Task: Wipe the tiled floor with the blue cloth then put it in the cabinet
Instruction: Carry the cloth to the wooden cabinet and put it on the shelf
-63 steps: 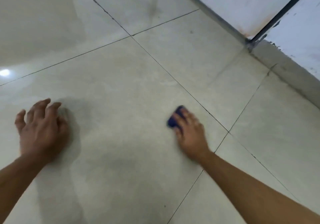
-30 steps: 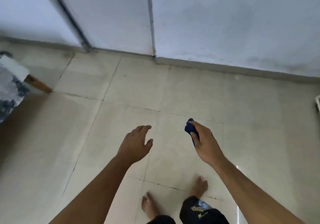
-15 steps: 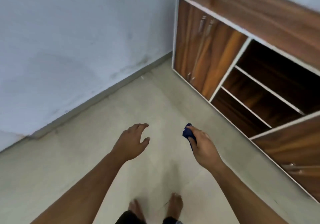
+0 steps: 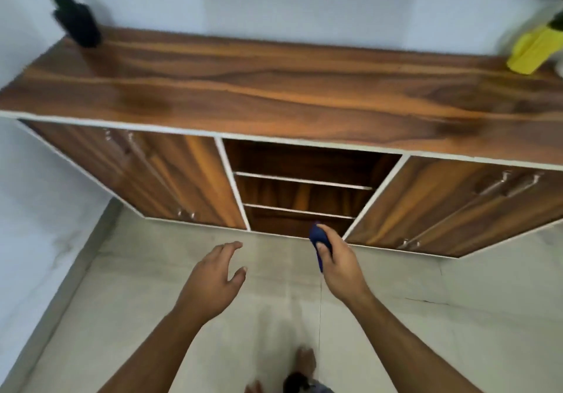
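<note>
The blue cloth (image 4: 318, 242) sits bunched in the right hand (image 4: 338, 263) — fingers curled around it, held above the tiled floor (image 4: 457, 316). The left hand (image 4: 213, 280) hangs loosely spread, holding nothing. The cabinet (image 4: 274, 94) now faces squarely ahead — its middle shelves (image 4: 301, 193) look bare, the doors beside them closed.

I count my two hands, left hand (image 4: 213, 277) and right hand (image 4: 342, 266), one blue cloth (image 4: 318, 242), one cabinet (image 4: 274, 88), two shelves (image 4: 301, 181), four door handles.
</note>
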